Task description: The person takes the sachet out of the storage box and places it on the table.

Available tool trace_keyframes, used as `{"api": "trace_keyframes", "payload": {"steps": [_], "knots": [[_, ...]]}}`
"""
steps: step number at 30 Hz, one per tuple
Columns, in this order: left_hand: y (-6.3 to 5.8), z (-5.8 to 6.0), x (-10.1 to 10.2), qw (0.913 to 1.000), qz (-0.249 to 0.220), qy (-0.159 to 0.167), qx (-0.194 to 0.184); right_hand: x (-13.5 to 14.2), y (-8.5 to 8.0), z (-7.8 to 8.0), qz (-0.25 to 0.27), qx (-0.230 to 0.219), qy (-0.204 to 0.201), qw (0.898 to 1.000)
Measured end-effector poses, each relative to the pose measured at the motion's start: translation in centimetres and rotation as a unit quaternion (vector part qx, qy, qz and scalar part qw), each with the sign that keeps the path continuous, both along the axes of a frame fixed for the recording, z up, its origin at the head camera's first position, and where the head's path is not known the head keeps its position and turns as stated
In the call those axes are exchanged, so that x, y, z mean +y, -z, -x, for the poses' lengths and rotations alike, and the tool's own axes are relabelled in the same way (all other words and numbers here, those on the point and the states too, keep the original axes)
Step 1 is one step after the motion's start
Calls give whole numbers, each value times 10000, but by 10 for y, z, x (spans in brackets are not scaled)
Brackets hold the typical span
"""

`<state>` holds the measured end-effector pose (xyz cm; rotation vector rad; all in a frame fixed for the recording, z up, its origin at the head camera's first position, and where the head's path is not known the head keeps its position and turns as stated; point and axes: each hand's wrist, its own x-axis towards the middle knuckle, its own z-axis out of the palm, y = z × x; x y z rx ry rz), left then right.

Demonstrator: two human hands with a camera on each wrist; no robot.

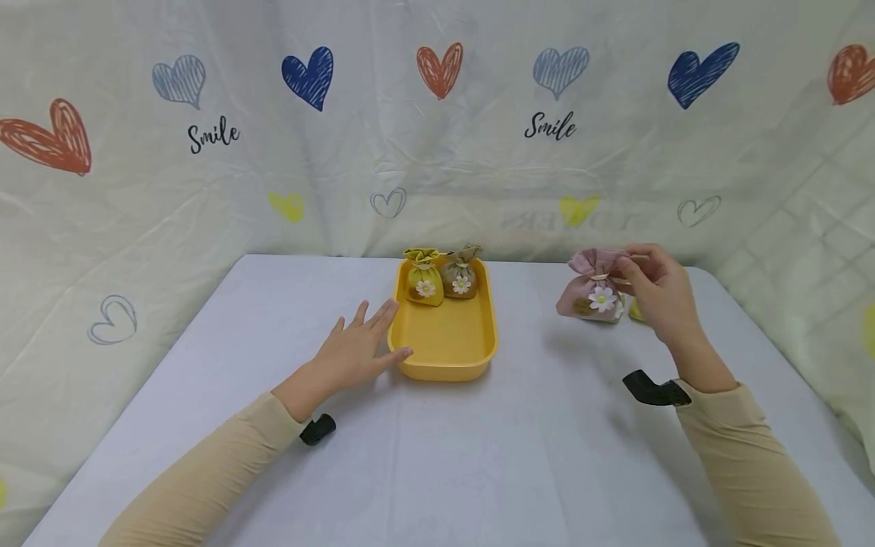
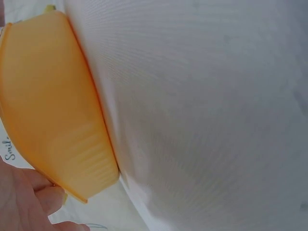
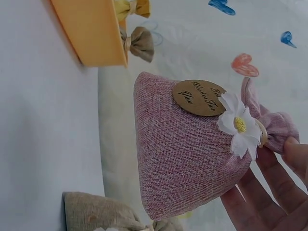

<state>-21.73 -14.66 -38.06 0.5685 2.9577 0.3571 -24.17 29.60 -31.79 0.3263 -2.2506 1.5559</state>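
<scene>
My right hand (image 1: 652, 285) pinches a pink drawstring sachet (image 1: 582, 292) by its gathered neck, off the table. In the right wrist view, the sachet (image 3: 183, 149) shows a white daisy and a round brown tag with writing. At the left side of a yellow plastic tray (image 1: 444, 346), my left hand (image 1: 352, 353) lies with fingers spread, touching the rim. Inside the tray's far end stand a yellow-green sachet (image 1: 425, 285) and a brown sachet (image 1: 458, 279), side by side. The left wrist view shows the tray's outer wall (image 2: 57, 96) and some fingers (image 2: 48, 197) at its rim.
A tan sachet (image 3: 96, 211) lies on the table beyond the pink one, mostly hidden in the head view. Near it, a bit of yellow cloth (image 1: 636, 310) shows behind my right hand. A white cloth (image 1: 437, 114) with printed hearts hangs behind the white table (image 1: 478, 463).
</scene>
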Motion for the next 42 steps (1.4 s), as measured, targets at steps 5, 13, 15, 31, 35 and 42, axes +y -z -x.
{"api": "trace_keyframes", "payload": {"steps": [5, 13, 15, 31, 35, 42], "knots": [[-1, -1, 0, 10000, -39, -19, -16, 9, 0, 0, 53, -133, 251, 9996], [-3, -3, 1, 10000, -15, -27, -43, 29, 1, -3, -73, -533, 724, 9959], [-3, -3, 1, 10000, -38, -14, -38, 33, 3, -3, -19, -452, 792, 9958], [-5, -6, 1, 10000, -66, -3, -58, 66, 10, -1, -117, -333, 1311, 9907], [-5, -5, 1, 9999, -68, -15, -87, 73, 10, 0, 36, -230, 1285, 9914], [-5, -5, 1, 9999, -77, -22, -115, 84, 8, -2, -14, -359, 1578, 9868]]}}
